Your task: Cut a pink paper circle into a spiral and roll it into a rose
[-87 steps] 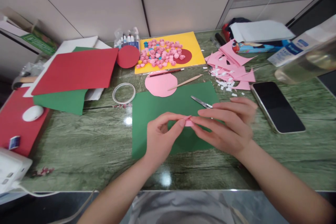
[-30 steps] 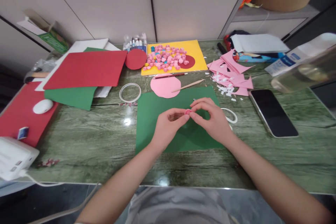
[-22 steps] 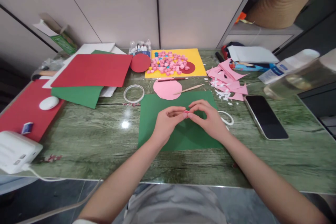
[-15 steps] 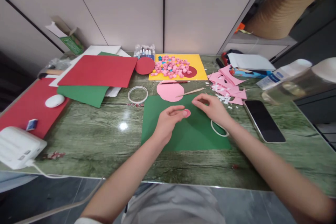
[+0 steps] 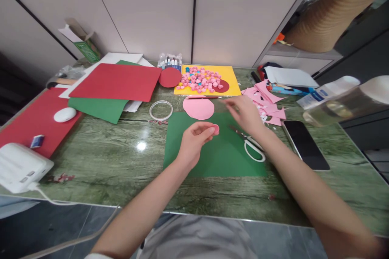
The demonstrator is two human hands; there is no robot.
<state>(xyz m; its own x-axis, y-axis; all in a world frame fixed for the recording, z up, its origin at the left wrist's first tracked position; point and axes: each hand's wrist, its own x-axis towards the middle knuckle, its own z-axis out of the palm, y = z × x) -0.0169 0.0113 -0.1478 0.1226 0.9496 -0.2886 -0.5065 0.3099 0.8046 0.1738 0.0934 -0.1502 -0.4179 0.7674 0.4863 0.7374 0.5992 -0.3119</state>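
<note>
My left hand (image 5: 194,142) pinches a small pink paper piece (image 5: 215,129) between thumb and fingertips, above a green sheet (image 5: 212,158). My right hand (image 5: 243,113) is higher and to the right, fingers drawn together and slightly blurred. The thin wooden stick that lay near it no longer shows on the table; it appears to be in that hand, mostly hidden. Below the right hand, scissors (image 5: 249,145) with white handles rest on the green sheet, partly covered by the forearm. Beyond the left hand lies a pink paper circle (image 5: 198,108), with a dark red pencil (image 5: 203,97) along its top edge.
Small pink, blue and yellow rolled pieces (image 5: 200,79) cover a yellow sheet (image 5: 229,73) at the back. Pink scraps (image 5: 270,105) and a phone (image 5: 306,144) lie right. A tape roll (image 5: 161,110), red sheets (image 5: 115,81) and a white charger (image 5: 22,168) are left.
My right hand has moved slightly up over the spot of the wooden stick, which has left the pink circle. The scissors show more. My left hand still holds the pink piece.
</note>
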